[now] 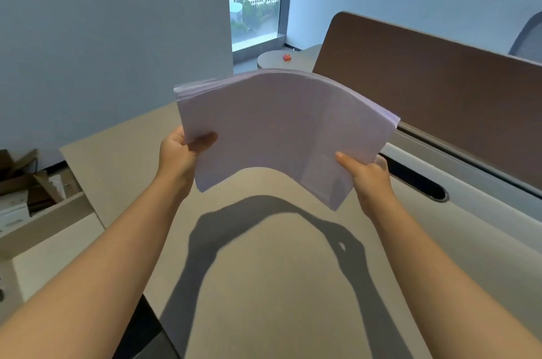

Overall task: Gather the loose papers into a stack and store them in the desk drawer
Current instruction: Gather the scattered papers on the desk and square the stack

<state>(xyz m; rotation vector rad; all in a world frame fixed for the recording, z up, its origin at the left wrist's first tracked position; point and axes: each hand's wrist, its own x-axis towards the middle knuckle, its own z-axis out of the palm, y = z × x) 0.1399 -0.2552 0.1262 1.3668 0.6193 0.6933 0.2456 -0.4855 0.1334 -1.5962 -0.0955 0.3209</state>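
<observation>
A stack of white papers [281,129] hangs in the air above the beige desk [264,285], bowed upward in the middle. My left hand [181,150] grips its near left edge, thumb on top. My right hand [366,173] grips the near right corner, thumb on top as well. The far left corner of the stack shows several sheet edges slightly fanned. Both forearms reach in from the bottom of the view, and their shadow falls on the desk below the papers. No desk drawer is clearly visible.
A brown divider panel [425,79] runs along the desk's right side above a dark cable slot [416,179]. At the left stands an open box of cardboard and papers [32,191]. A small round table [278,60] with a red object [286,57] sits by the window.
</observation>
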